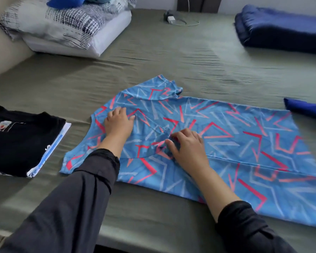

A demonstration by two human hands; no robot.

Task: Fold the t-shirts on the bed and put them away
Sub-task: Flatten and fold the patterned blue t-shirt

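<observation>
A light blue t-shirt (235, 143) with red and white angular marks lies spread on the grey-green bed sheet (171, 57), its collar end to the left. My left hand (118, 122) rests flat on the shirt near the collar, fingers straight. My right hand (187, 145) is at the shirt's middle, its fingers and thumb curled round a bunched sleeve of the same fabric. A stack of folded shirts with a black one (20, 137) on top sits at the left.
Patterned pillows (62, 24) lie at the back left. A folded dark blue blanket (285, 28) sits at the back right. A blue cloth (306, 108) pokes in at the right edge. A charger and cable (171, 20) lie at the back.
</observation>
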